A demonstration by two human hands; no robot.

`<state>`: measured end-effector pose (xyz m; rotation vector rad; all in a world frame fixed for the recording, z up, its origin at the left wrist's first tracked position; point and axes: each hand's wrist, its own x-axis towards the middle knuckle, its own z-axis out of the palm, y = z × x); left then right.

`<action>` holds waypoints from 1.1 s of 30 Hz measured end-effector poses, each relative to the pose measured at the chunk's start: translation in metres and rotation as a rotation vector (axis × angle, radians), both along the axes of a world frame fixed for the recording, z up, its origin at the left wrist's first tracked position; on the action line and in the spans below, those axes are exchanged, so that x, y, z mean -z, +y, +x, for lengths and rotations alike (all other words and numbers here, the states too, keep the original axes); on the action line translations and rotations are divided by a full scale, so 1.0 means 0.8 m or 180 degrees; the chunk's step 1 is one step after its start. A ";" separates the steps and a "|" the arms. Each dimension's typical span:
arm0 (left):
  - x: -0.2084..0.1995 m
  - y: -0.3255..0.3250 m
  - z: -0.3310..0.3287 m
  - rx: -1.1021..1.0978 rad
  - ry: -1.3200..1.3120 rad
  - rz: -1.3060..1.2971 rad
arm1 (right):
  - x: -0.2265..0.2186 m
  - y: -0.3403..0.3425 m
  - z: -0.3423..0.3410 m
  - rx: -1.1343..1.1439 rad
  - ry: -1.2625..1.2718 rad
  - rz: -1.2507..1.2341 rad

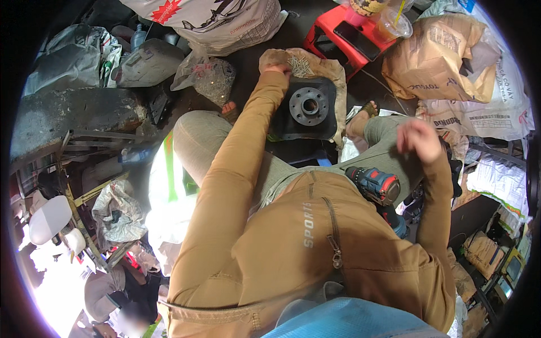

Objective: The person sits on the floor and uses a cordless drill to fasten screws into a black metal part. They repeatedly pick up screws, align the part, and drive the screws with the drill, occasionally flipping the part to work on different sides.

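My left hand [276,68] reaches forward to the brown paper [327,66], beside a loose pile of thin silvery screws or nails [300,66]. Its fingers are mostly hidden, so any grip is unclear. Just in front of my lap lies a dark square plate [282,127] bearing a round metal flange [301,114] with a central bore and a ring of holes. Raised over my right thigh, my right hand [420,141] is smeared by motion, with its fingers partly bent. A blue, black and red cordless drill [375,185] rests against my right thigh, nearest that hand.
A red plastic stool [327,25] at the far side carries a phone [357,40] and drink cups. Brown paper bags [437,59] stand far right. A clear plastic bag [211,79] and a big white sack [220,25] lie far left. Another person [107,293] is at lower left.
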<state>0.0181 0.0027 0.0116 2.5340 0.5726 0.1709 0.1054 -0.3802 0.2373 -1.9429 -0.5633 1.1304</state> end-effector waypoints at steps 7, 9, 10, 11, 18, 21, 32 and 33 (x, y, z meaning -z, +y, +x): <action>0.066 -0.004 0.046 -0.0356 0.0730 0.0546 | -0.013 -0.109 -0.207 -0.0334 -0.0748 -0.1219; 0.060 -0.004 0.050 -0.0294 0.0827 0.0431 | 0.014 -0.107 -0.228 -0.0070 -0.1425 -0.0858; 0.052 -0.002 0.056 -0.0362 0.0724 0.0380 | 0.023 -0.108 -0.234 0.0069 -0.1768 -0.0751; 0.041 0.000 0.061 -0.0259 0.0957 0.0352 | 0.029 -0.110 -0.237 0.0123 -0.1681 -0.1010; -0.016 -0.016 0.047 -0.0399 0.0326 0.1232 | 0.000 -0.117 -0.228 0.1007 -0.0736 -0.0258; -0.025 -0.016 0.044 -0.0498 0.0343 0.1144 | -0.066 -0.115 -0.220 0.0986 -0.1149 0.0013; -0.159 -0.052 -0.022 0.0035 -0.1305 -0.1789 | -0.149 -0.004 -0.166 0.0697 -0.0670 0.0420; -0.175 -0.062 -0.036 0.0230 -0.1521 -0.2198 | -0.150 0.005 -0.161 0.0738 -0.0601 0.0437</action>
